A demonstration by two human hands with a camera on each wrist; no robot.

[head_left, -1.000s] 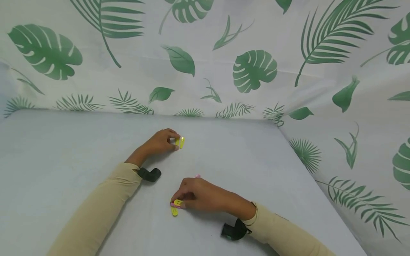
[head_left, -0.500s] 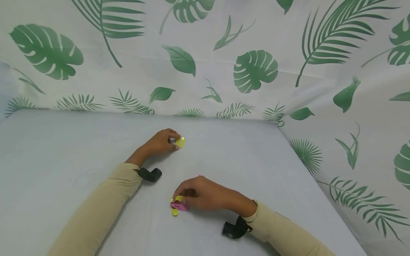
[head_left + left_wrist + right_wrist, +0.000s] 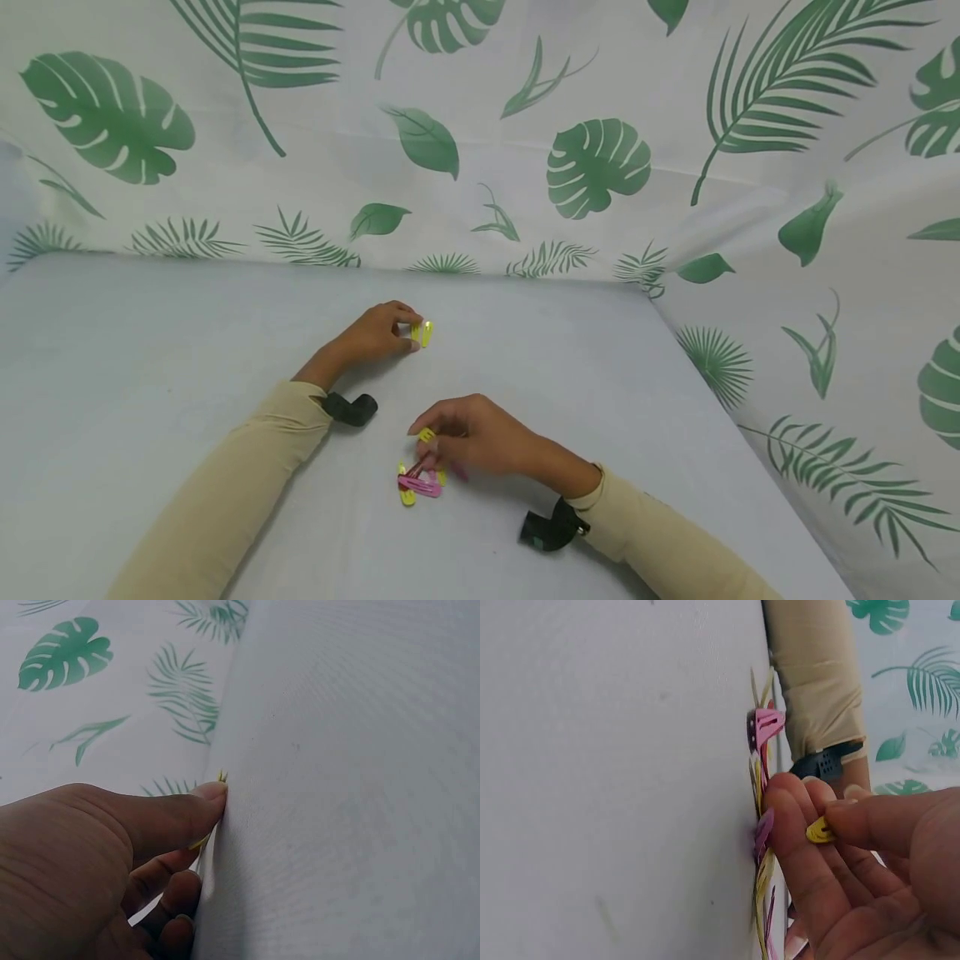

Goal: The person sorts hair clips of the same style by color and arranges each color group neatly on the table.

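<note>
In the head view my left hand (image 3: 378, 335) rests on the far part of the table, thumb and fingertip pinching a yellow snap hair clip (image 3: 415, 332). A second yellow clip (image 3: 427, 334) lies just right of it. The left wrist view shows the thumb over a sliver of the yellow clip (image 3: 222, 777). Nearer, my right hand (image 3: 480, 437) pinches another yellow hair clip (image 3: 427, 434) above a small pile. In that pile are a pink clip (image 3: 420, 485), a yellow clip (image 3: 407, 497) and a dark red one, partly covered by the others.
The white tabletop (image 3: 600, 383) meets a leaf-printed cloth (image 3: 495, 150) at the back and right. A black wrist camera (image 3: 351, 409) sits below the left hand and another (image 3: 551, 529) below the right. More clips stretch along the table in the right wrist view.
My right hand has lifted up and slightly away from the pile with a yellow clip between its fingers, uncovering more pink and red clips. My left hand has stayed still.
</note>
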